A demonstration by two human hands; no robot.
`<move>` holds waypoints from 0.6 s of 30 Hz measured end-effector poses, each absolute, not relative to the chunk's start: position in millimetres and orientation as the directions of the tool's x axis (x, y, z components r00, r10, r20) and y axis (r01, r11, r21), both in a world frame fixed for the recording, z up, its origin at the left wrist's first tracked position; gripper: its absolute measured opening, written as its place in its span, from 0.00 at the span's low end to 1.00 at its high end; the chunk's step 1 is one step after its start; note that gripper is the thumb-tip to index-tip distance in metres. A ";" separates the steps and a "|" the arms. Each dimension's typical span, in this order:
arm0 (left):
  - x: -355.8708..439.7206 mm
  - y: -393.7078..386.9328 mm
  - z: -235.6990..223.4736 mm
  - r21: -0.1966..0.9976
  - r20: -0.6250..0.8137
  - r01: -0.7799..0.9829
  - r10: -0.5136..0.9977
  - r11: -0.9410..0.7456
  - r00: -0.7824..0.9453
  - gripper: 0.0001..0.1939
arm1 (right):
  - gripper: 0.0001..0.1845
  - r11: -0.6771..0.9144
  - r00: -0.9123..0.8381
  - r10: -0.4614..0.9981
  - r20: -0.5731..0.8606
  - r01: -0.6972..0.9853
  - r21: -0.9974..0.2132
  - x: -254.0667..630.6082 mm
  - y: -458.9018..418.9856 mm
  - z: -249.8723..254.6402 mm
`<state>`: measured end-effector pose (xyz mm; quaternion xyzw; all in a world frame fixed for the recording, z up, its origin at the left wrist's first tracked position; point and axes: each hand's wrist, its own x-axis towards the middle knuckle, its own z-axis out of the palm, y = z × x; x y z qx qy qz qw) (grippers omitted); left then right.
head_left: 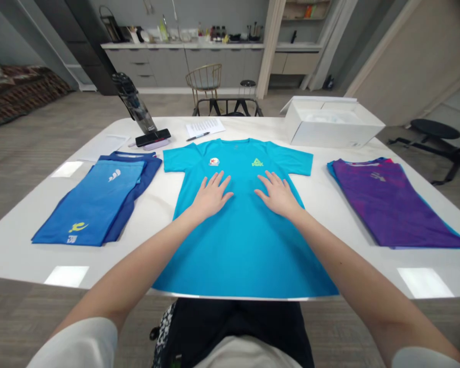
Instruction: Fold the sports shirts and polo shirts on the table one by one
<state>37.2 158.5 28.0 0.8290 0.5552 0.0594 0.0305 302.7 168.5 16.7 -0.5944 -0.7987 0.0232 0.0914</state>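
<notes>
A turquoise T-shirt (237, 240) lies spread out front side up on the white table, its collar away from me and its hem along the near edge. Two small logos mark its chest. My left hand (210, 197) rests flat on the shirt's left chest area, fingers spread, just below the round logo. On the other side, my right hand (276, 194) lies flat with fingers apart, a little below the green triangular logo. Neither hand grips anything.
Folded blue shirts (94, 199) lie at the left, folded purple ones (391, 199) at the right. Toward the back are a handheld vacuum (138, 110), printed paper (210, 125), a pen (198, 136) and an open white box (325, 130). Chairs stand beyond the table (138, 260).
</notes>
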 end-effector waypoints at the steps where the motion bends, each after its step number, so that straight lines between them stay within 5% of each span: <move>1: 41.1 177.0 28.8 0.122 0.079 0.914 0.922 -0.387 0.379 0.33 | 0.33 0.276 -0.254 0.956 0.148 0.950 -0.149 307.9 187.8 18.1; 11: 120.6 344.1 19.0 0.315 0.131 0.834 0.891 -0.453 0.435 0.23 | 0.21 0.025 0.007 0.992 0.124 0.968 -0.249 375.7 315.7 14.0; 18: 198.4 413.9 13.3 0.347 0.095 0.827 0.894 -0.443 0.439 0.18 | 0.21 -0.206 0.226 0.969 0.099 0.962 -0.180 432.1 355.5 1.1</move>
